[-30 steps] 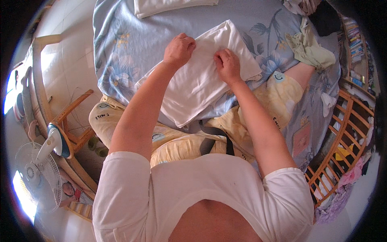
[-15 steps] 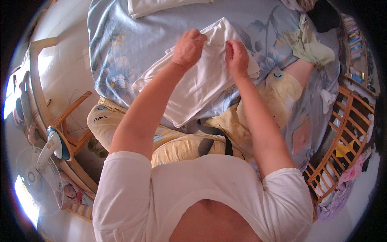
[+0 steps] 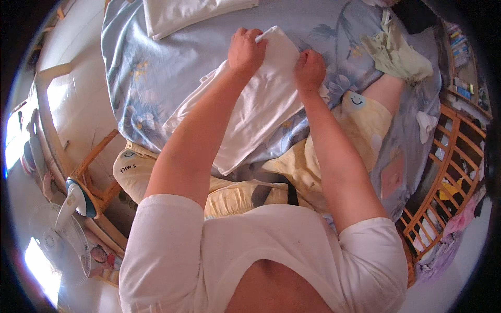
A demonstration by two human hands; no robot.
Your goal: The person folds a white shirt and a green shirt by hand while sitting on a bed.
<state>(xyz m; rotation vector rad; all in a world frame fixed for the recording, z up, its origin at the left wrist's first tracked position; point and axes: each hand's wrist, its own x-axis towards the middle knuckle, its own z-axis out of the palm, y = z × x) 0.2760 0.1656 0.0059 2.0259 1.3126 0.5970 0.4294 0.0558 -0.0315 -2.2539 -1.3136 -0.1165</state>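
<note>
- On the bed, mid-frame: white cloth (image 3: 261,112) lies across the blue floral sheet (image 3: 156,78), long axis running from near-left to far-right, partly folded over itself.
- Far edge of the cloth is raised off the sheet; both hands are on that edge.
- Left hand (image 3: 245,51): grip pressed together, pinching the far-left corner of the cloth, fingers curled over the fold.
- Right hand (image 3: 309,70): grip closed on the cloth's right edge, knuckles up; fingertips are hidden under the hand, so I cannot tell how much fabric is caught.
- Hands are near each other, apart, with a span of cloth between them.
- Step, as I judge it: a fold in progress, with the far edge gathered and held while the near part stays flat on the bed.
- Next move likely calls for: keeping both pinches level so the edge stays straight, bringing corners to match the near edge, then pressing flat. Risk: the loose layer at near-left bunching.
- Outward: second folded white cloth (image 3: 193,13) at the far edge of the bed, well apart from the hands.
- Pale green garment (image 3: 399,55) far right on the sheet.
- Yellow pillow (image 3: 360,125) with a face print just right of the right forearm.
- Wooden crib rail (image 3: 443,177) at right.
- Fan (image 3: 60,245) and iron (image 3: 78,198) on the floor side, near left.
</note>
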